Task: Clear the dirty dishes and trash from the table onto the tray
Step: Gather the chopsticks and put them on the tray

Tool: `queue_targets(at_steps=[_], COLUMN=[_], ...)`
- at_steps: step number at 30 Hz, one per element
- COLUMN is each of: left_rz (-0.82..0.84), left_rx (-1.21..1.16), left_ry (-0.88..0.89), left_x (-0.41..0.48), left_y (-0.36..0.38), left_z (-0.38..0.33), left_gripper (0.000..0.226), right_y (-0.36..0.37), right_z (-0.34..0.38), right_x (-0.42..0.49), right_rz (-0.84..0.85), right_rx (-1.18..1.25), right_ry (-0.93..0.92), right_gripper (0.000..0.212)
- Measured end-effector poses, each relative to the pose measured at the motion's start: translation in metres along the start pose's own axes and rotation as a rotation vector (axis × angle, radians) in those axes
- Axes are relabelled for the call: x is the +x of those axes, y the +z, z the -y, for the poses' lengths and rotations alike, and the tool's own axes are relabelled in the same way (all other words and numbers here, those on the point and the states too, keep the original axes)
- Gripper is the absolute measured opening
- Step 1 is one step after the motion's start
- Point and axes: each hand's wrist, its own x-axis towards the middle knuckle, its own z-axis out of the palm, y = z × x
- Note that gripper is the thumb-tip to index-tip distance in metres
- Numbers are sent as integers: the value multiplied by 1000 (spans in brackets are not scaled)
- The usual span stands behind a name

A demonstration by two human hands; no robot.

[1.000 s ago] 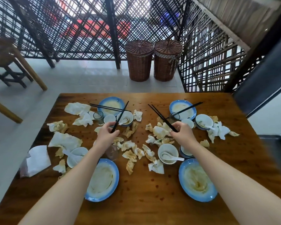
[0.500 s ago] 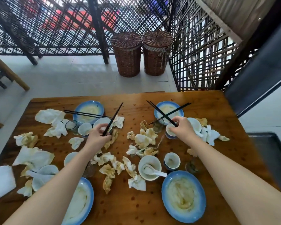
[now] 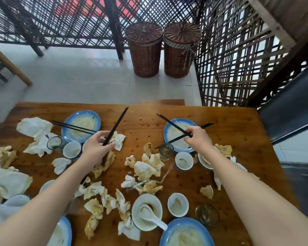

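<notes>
Right hand [image 3: 198,139] had advanced to the far-right plate [image 3: 169,137] rim, pinching one chopstick pair [image 3: 172,124] over a second pair [image 3: 205,125] lying across it. Left hand [image 3: 96,148] gripped another pair [image 3: 116,124] beside a crumpled napkin [image 3: 119,141]. Bare wood ran along the table's [image 3: 238,139] far and right edges; tray [image 3: 306,183] sat past the right one.

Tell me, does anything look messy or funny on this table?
Yes. Crumpled, stained napkins lie scattered all over the table among the dirty plates. A spoon sits in a bowl near the front.
</notes>
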Motion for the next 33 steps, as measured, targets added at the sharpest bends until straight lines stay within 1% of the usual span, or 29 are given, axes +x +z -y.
queue_targets(at_steps=[6,9,14,18,26,29,31,33], left_rz=[-8,5,-8,-21,-42,-48,-48,-55], left_rx=[-21,-24,-27,-28,-11,-24,-48,-65], left_ry=[-8,-23,-36,-30,8,25,31,38], left_x=[16,19,25,28,22,17,12,4], left_y=[10,13,15,15,15,9,3,-4], left_z=[1,3,5,3,-7,-10,-12,-15], left_gripper=[39,40,41,39,37,38,39,40], right_y=[15,23,31,30,4,-10,-18,-24], right_z=[-14,-17,-19,-17,4,14,22,31], right_x=[32,41,48,47,38,31,26,18], right_rz=[53,74,91,57,-46,-110,-101,-39], right_rx=[-28,-85,-204,-224,-137,-88,1,116], right_ry=[51,47,27,-20,-114,-131,-155,-171], right_gripper=[37,37,23,11,15,17,19,14])
